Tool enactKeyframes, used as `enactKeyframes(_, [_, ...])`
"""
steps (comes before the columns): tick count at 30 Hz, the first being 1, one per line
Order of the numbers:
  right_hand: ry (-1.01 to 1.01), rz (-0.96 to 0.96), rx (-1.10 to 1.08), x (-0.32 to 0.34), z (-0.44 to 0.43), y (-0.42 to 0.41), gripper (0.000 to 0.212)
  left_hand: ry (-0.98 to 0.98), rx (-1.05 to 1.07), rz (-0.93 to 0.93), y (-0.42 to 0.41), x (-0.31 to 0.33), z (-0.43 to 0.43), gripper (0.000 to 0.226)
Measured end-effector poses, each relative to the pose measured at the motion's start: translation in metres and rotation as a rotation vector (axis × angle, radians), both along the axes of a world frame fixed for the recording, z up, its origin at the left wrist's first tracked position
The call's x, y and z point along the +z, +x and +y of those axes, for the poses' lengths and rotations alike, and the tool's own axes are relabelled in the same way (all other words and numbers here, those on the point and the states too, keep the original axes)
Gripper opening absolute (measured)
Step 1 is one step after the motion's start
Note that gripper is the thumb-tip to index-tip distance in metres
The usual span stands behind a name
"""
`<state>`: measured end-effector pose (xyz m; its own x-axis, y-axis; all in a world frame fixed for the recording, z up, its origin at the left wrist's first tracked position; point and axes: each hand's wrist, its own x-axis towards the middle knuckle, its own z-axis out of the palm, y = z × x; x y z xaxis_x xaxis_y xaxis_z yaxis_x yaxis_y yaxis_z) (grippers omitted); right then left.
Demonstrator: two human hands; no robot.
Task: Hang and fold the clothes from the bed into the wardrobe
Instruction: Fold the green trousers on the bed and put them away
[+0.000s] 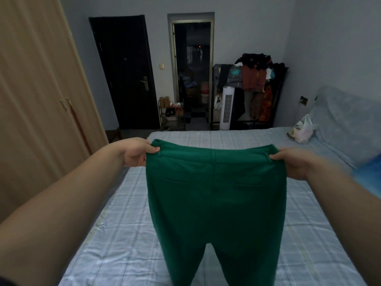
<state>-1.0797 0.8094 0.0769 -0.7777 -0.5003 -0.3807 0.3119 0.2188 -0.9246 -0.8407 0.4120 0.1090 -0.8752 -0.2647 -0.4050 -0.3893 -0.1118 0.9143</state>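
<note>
Pale blue checked sheeting covers the bed [115, 234], which fills the near half of a dim bedroom. Above it hang green trousers [214, 203], held up in the middle of the view and spread flat at the waist. Their long axis runs top to bottom: the waistband is uppermost and the two legs point down toward the near edge. The side with two slit pockets and belt loops faces the camera. The leg ends are cut off by the bottom of the frame, and whether the cloth touches the sheet cannot be told.

The left hand [138, 153] pinches the left corner of the waistband, with its thumb on the near face and its fingers hidden behind the fabric. The right hand [292, 162] grips the right corner the same way and is a little blurred.

On the left stands a tan wardrobe [37, 100] with its doors shut. At the far right of the bed a white plastic bag [302, 130] sits just beside a blue pillow [346, 120].

Past the far end of the bed are a black door [125, 73], an open doorway [192, 73] too dark to read, and a low shoe rack [172, 114] between them. To the right of the doorway are a white tower fan [226, 107] and a clothes rack [255, 83] heaped with garments.
</note>
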Motion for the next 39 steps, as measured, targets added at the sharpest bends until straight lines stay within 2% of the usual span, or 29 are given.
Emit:
enactKeyframes(4, [0.062, -0.122, -0.115, -0.015, -0.015, 0.007, 0.032, 0.072, 0.094, -0.086, -0.015, -0.016, 0.011, 0.030])
enactKeyframes(7, [-0.014, -0.212, -0.195, -0.027, -0.030, 0.019, 0.029, 0.105, 0.157, -0.114, -0.025, -0.030, 0.025, 0.028])
enactKeyframes(14, [-0.236, -0.280, -0.182, -0.071, -0.059, 0.071, 0.030, 0.135, 0.202, -0.062, -0.028, -0.071, 0.075, 0.029])
enactKeyframes(18, [-0.295, -0.095, -0.276, -0.094, -0.080, 0.106, 0.029, -0.005, 0.259, 0.083, -0.021, -0.094, 0.119, 0.025])
enactKeyframes(23, [-0.219, 0.109, -0.133, -0.106, -0.103, 0.151, 0.033, -0.220, 0.204, 0.216, -0.016, -0.117, 0.164, 0.026])
enactKeyframes(25, [-0.243, 0.079, -0.096, -0.108, -0.109, 0.162, 0.036, -0.362, 0.210, 0.222, -0.015, -0.124, 0.173, 0.025])
enactKeyframes(29, [-0.470, -0.182, 0.033, -0.113, -0.111, 0.170, 0.054, -0.502, 0.166, 0.267, -0.014, -0.136, 0.181, 0.011])
enactKeyframes(31, [-0.535, -0.222, 0.102, -0.113, -0.104, 0.164, 0.062, -0.517, 0.113, 0.301, -0.011, -0.140, 0.181, 0.023])
enactKeyframes(33, [-0.559, -0.226, 0.187, -0.111, -0.098, 0.158, 0.067, -0.539, 0.117, 0.331, -0.010, -0.141, 0.179, 0.032])
enactKeyframes(36, [-0.575, -0.202, 0.250, -0.109, -0.090, 0.149, 0.071, -0.551, 0.212, 0.370, -0.014, -0.137, 0.173, 0.023])
enactKeyframes(39, [-0.529, -0.048, 0.052, -0.113, -0.078, 0.129, 0.065, -0.480, 0.262, 0.396, -0.017, -0.127, 0.160, 0.028])
